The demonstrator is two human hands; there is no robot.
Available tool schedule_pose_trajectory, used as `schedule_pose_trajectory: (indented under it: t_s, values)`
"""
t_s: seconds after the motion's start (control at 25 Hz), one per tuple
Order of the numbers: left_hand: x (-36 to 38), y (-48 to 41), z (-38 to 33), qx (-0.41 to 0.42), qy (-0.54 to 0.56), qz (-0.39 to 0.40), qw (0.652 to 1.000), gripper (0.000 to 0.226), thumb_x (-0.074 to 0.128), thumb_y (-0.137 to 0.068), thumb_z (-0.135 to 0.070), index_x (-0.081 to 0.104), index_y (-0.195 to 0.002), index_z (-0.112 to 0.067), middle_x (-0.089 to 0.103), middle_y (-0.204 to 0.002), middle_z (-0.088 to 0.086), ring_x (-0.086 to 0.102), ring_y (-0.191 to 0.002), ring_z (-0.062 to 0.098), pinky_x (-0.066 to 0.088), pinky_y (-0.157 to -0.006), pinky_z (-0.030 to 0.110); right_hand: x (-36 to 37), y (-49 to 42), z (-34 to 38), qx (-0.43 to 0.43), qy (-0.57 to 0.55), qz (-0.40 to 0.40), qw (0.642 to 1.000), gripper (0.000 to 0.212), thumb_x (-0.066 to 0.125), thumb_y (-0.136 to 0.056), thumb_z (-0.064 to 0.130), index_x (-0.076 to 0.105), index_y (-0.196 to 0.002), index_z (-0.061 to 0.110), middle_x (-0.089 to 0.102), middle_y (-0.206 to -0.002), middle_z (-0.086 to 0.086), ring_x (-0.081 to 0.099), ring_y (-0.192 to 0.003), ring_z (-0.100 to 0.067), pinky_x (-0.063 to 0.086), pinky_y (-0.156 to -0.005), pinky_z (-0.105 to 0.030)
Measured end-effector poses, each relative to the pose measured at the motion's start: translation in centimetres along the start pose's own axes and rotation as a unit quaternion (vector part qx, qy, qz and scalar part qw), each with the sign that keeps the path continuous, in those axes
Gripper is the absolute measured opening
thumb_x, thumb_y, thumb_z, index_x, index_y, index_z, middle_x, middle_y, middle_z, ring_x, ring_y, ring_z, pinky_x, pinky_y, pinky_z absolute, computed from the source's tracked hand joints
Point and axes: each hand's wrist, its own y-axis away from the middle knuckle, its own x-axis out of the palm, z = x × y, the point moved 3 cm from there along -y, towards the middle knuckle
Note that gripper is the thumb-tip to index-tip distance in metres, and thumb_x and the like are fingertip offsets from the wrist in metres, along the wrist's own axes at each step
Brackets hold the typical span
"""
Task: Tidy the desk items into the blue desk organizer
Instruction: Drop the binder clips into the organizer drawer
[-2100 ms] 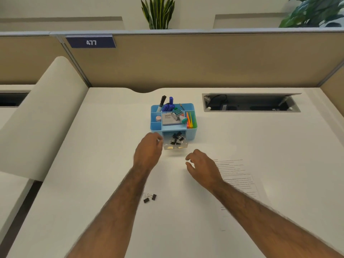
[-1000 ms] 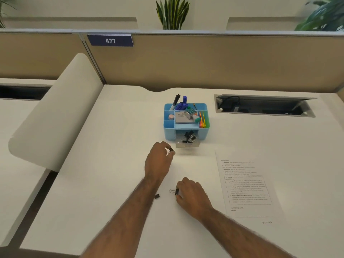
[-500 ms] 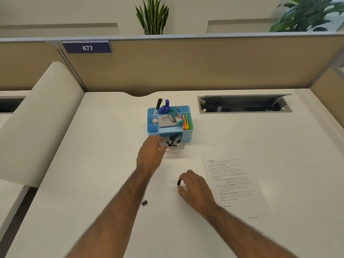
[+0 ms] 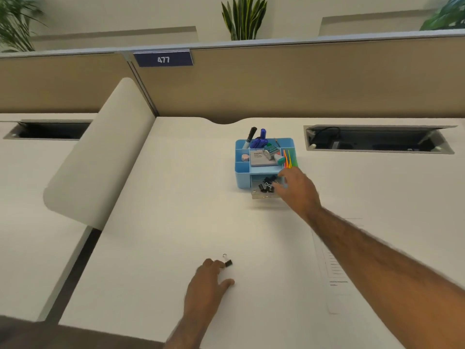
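The blue desk organizer (image 4: 242,172) stands at the middle back of the white desk. It holds markers, a grey pad, an eraser and coloured sticky flags. Its clear drawer (image 4: 261,195) is pulled out at the front, with several black binder clips (image 4: 266,185) inside. My right hand (image 4: 299,191) reaches over the drawer's right side, fingertips among the clips; whether it holds one is hidden. One black binder clip (image 4: 228,262) lies on the desk near the front. My left hand (image 4: 208,280) rests beside it, fingertips touching it, thumb spread apart.
A printed paper sheet (image 4: 336,273) lies on the desk under my right forearm. An open cable tray (image 4: 377,140) is set into the desk at the back right. A curved white divider panel (image 4: 100,157) rises on the left. A tan partition closes the back.
My right hand carried a clip from the desk front up to the drawer. My left hand drew back from the drawer to the last clip lying near the front.
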Motion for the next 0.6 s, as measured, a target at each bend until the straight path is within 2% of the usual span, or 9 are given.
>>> schedule_pose_trajectory:
  t_s: [0.12,0.28,0.52,0.6]
  values:
    - [0.5,-0.1,-0.7,-0.007,-0.036,-0.024,0.999,0.035,0.058,-0.09,-0.054,0.056,-0.117,-0.031,0.049,-0.108,-0.016,0.049,-0.105,0.007,0.046,-0.083,0.026,-0.1,1.0,-0.6,0.033,-0.051,-0.049,0.997,0.025,0.062,-0.094,0.029,0.061,-0.114,0.014,0.06,-0.11,-0.004,0.06,-0.091,-0.019,0.054,-0.076,-0.035]
    - [1.3,-0.8,-2.1,-0.023,-0.066,-0.065,0.995,0.041,0.049,-0.09,-0.064,0.057,-0.111,-0.03,0.055,-0.103,-0.012,0.053,-0.097,0.012,0.045,-0.084,0.028,0.4,3.2,-2.4,0.05,-0.035,-0.041,0.997,0.017,0.059,-0.094,0.024,0.063,-0.108,0.015,0.06,-0.108,-0.003,0.06,-0.088,-0.019,0.053,-0.074,-0.034]
    - [2.0,-2.1,-4.1,-0.032,-0.096,-0.052,0.994,0.022,0.042,-0.097,-0.042,0.053,-0.104,-0.024,0.057,-0.106,-0.007,0.053,-0.097,0.016,0.045,-0.082,0.031,0.9,5.6,-4.6,0.066,-0.016,-0.021,0.997,0.012,0.056,-0.092,0.02,0.063,-0.101,0.016,0.058,-0.104,-0.003,0.062,-0.084,-0.024,0.052,-0.074,-0.035]
    - [1.9,-2.1,-4.6,-0.045,-0.067,-0.058,0.995,0.024,0.047,-0.095,-0.046,0.05,-0.102,-0.023,0.054,-0.103,-0.008,0.053,-0.095,0.016,0.047,-0.078,0.032,0.9,6.0,-4.9,0.067,-0.019,-0.023,0.997,0.011,0.056,-0.092,0.019,0.063,-0.1,0.016,0.058,-0.102,-0.004,0.061,-0.083,-0.025,0.049,-0.073,-0.034]
